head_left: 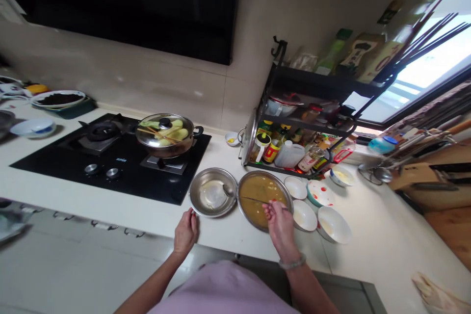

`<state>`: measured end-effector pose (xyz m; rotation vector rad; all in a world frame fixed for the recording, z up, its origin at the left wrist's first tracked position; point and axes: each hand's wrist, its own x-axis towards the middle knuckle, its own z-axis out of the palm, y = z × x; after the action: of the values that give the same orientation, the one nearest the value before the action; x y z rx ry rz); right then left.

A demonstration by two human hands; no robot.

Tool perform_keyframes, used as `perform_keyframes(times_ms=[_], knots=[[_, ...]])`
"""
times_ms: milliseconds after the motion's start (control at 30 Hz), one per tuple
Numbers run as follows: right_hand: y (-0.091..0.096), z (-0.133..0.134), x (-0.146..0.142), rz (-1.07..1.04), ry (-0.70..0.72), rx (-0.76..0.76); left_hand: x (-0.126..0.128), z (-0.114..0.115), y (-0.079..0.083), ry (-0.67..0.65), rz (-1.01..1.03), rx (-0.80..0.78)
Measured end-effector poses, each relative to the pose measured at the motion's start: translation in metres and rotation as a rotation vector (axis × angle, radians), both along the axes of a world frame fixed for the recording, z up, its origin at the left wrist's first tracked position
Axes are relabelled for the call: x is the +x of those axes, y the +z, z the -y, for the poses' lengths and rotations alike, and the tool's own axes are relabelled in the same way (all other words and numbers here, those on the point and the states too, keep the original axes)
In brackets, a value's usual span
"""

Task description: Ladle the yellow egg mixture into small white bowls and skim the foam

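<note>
Though I can't tell what my left hand (pixel 186 231) is holding, my right hand (pixel 278 219) is pinching a thin stick (pixel 253 199) in a round metal bowl (pixel 262 172) of bitty brown liquid (pixel 254 212) near the counter's (pixel 230 236) front edge.

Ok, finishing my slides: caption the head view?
Right hand holding a thin utensil over brownish liquid in a metal bowl, left hand at a neighbouring bowl.

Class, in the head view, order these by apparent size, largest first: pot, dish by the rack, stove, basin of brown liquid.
1. Stove
2. Basin of brown liquid and pot: too close to rank
3. Dish
</note>
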<state>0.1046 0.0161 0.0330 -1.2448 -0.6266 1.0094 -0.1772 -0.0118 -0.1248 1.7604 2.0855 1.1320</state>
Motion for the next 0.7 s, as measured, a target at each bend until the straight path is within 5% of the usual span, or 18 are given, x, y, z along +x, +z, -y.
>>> perform_keyframes(times_ms=[133,333,467,700], knots=[[0.008,0.007,0.038,0.207,0.036,0.067,0.001,-0.001,0.000,0.070,0.002,-0.041],[-0.005,0.026,0.072,0.563,0.208,0.181,0.002,-0.002,0.001,0.136,-0.036,-0.107],[-0.009,0.032,0.072,0.529,0.203,0.106,0.002,-0.003,0.000,0.144,-0.049,-0.119],[-0.007,0.029,0.077,0.283,-0.079,-0.032,0.000,-0.001,0.000,0.103,-0.042,-0.093]])
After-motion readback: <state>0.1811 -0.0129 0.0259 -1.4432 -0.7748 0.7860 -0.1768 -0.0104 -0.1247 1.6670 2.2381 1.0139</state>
